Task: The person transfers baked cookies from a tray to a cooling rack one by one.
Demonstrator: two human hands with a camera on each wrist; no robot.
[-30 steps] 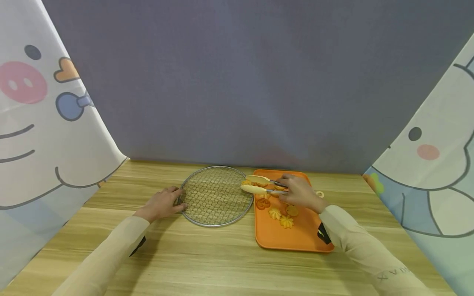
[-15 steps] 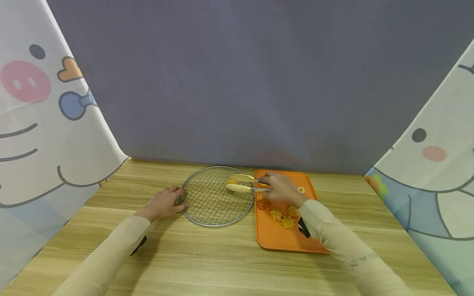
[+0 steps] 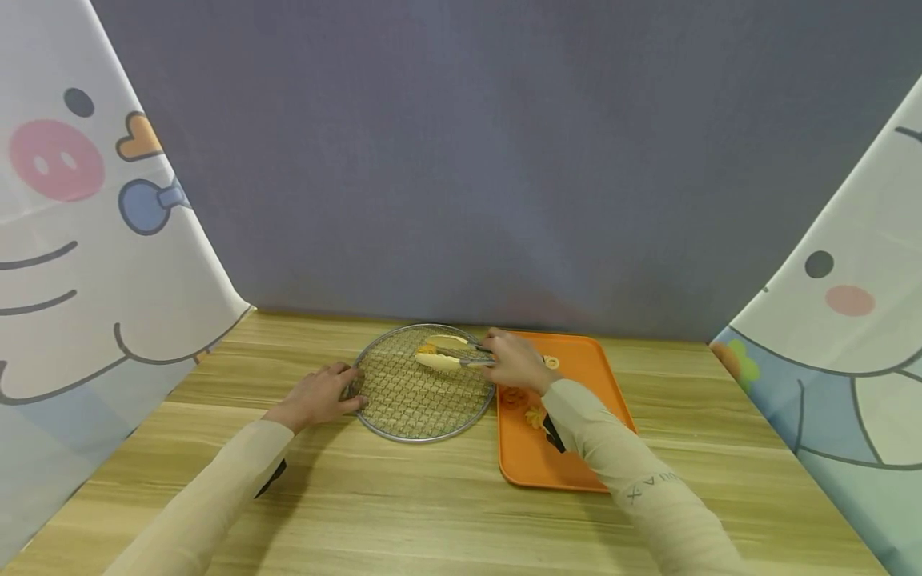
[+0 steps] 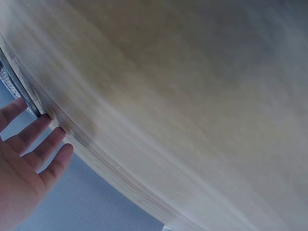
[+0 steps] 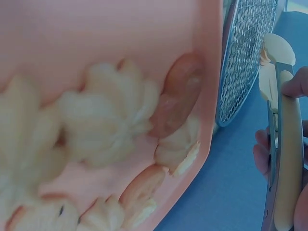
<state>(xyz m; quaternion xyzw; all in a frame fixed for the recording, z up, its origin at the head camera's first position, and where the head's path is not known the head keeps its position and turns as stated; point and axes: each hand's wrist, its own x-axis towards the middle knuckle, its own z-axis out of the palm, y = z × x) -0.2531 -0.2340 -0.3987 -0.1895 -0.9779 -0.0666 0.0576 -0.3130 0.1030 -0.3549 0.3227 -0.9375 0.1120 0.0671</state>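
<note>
My right hand [image 3: 515,362] grips a pair of tongs [image 3: 441,362] with pale yellow tips and metal arms. Between the tips, over the upper part of a round wire mesh rack [image 3: 414,408], is a small golden cookie [image 3: 428,349], partly covered. In the right wrist view, the tongs [image 5: 287,159] lie along my fingers, tips near the rack. With fairly straight fingers, my left hand [image 3: 317,398] touches the rack's left rim. An orange tray [image 3: 540,468] right of the rack carries a reddish-brown cookie [image 3: 514,398] and flower-shaped cookies [image 5: 113,113]; my right arm hides some.
Rack and tray lie side by side on a wood-grain table [image 3: 403,512]. A grey cloth wall [image 3: 461,176] stands behind them. Cartoon-printed panels rise at the left [image 3: 137,304] and right [image 3: 814,360].
My right hand has moved left with the tongs, carrying the cookie from the tray to over the rack. My left hand has stayed at the rim.
</note>
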